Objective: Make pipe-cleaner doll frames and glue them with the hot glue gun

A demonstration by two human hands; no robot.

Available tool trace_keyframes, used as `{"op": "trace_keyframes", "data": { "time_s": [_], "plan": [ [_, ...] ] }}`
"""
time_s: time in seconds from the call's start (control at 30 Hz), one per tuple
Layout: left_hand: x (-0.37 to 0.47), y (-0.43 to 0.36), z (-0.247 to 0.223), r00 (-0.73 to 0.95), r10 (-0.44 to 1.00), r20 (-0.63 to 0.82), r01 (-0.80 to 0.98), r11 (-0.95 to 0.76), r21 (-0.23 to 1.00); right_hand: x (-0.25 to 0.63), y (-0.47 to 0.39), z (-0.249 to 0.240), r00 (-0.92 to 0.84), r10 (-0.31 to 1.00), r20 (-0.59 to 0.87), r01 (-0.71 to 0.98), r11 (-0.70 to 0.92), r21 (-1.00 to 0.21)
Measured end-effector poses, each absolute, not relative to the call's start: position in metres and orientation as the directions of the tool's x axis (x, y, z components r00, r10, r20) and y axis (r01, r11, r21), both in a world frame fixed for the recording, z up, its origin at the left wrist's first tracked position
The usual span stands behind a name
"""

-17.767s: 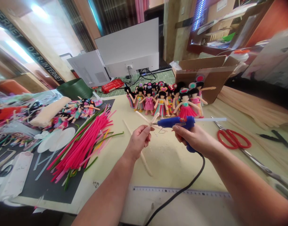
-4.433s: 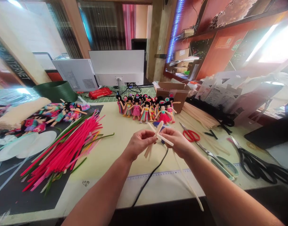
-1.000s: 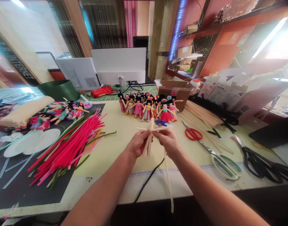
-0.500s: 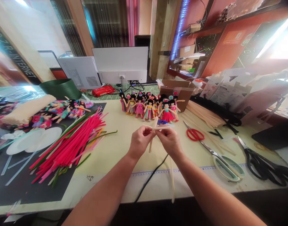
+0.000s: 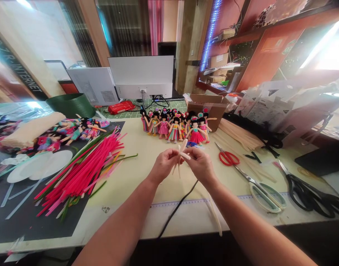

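Observation:
My left hand (image 5: 164,167) and my right hand (image 5: 202,165) meet above the middle of the table, both closed in a pinch. Between their fingertips are cream pipe cleaners (image 5: 183,145), crossed and bent, with one loop pointing up and thin ends below. A long cream strand (image 5: 216,218) trails beneath my right forearm to the table's near edge; its upper part is hidden by my arm. Just beyond my fingers stand several small dolls (image 5: 174,127) with black hair and colourful dresses. Exactly how the stems wrap at my fingertips is too small to make out.
To the left lies a pile of pink and red pipe cleaners (image 5: 84,168), beside white plates (image 5: 53,162) and more dolls. On the right are red-handled scissors (image 5: 229,158), pale-green-handled scissors (image 5: 266,197) and black scissors (image 5: 305,194). A cardboard box (image 5: 210,107) stands behind the dolls.
The crosswise piece between my hands has been turned downward, and the bundle has changed shape. The trailing strand's lower end has swung to the right. Both hands keep their pinch.

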State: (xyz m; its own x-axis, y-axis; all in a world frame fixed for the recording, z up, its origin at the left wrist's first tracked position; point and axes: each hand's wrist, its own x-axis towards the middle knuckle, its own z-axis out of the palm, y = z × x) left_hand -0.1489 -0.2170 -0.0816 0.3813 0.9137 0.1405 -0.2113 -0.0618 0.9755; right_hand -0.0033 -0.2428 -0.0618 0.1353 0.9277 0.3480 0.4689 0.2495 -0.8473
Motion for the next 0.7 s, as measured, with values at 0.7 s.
{"op": "trace_keyframes", "data": {
  "time_s": [0.7],
  "plan": [
    [-0.1413,-0.2229,-0.0742,0.324,0.944,0.058,-0.339,0.058,0.939,-0.0104,-0.2355,-0.0555,0.098,0.951,0.294,0.422,0.228,-0.878]
  ]
}}
